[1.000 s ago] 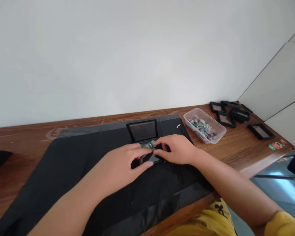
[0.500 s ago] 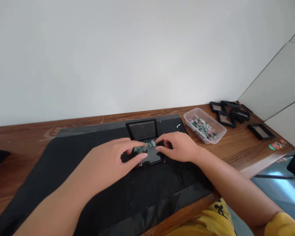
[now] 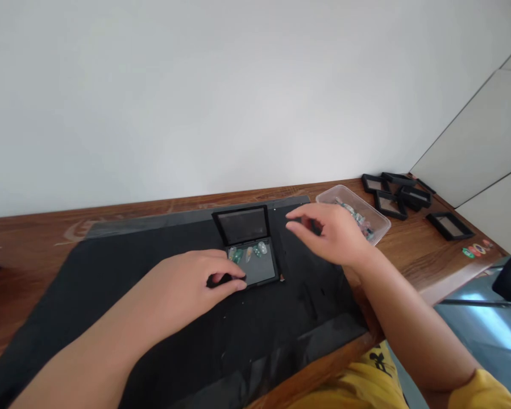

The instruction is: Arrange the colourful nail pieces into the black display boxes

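A small black display box lies open on the black mat, its lid standing up at the back. Several greenish and pale stones sit in a row along the far edge of its grey tray. My left hand rests on the mat with fingertips against the box's left front corner, fingers curled. My right hand hovers in the air to the right of the box, fingers loosely spread with nothing seen in them, in front of a clear plastic tub of mixed stones.
More black display boxes lie scattered on the wooden table at the far right, one apart. A few coloured stones sit near the table's right edge. A white wall rises behind the table.
My right hand has lifted off the box and moved right towards the plastic tub. My left hand slid back to the box's left front corner, uncovering the row of stones.
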Demonstrator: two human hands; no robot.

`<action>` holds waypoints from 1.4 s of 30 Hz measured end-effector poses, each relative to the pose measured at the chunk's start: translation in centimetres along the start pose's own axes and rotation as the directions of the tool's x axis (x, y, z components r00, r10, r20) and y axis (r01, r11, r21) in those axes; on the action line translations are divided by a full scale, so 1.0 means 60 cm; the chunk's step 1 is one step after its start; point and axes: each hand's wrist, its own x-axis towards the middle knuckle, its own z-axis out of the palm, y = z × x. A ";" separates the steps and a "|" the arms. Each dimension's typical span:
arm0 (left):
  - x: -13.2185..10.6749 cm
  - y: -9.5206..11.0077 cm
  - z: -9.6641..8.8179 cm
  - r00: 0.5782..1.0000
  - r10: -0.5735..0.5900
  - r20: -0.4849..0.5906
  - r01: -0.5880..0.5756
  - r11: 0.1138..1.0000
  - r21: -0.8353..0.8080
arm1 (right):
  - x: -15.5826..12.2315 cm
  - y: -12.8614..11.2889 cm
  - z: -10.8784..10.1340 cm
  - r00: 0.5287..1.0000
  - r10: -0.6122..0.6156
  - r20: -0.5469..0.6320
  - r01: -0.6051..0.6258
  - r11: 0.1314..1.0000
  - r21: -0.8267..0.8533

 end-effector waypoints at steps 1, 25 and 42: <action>0.000 -0.001 0.000 1.000 -0.005 0.003 0.005 1.000 -0.001 | 0.001 0.005 -0.009 0.998 0.015 -0.064 -0.015 1.000 0.000; 0.004 -0.020 -0.018 0.995 -0.095 -0.024 0.095 0.995 0.006 | 0.016 0.137 -0.052 0.769 0.640 0.007 -0.578 0.699 -0.422; -0.006 0.012 -0.029 0.990 -0.094 -0.102 0.085 0.992 -0.093 | 0.014 0.115 -0.068 0.827 0.507 -0.242 -0.534 0.844 -0.056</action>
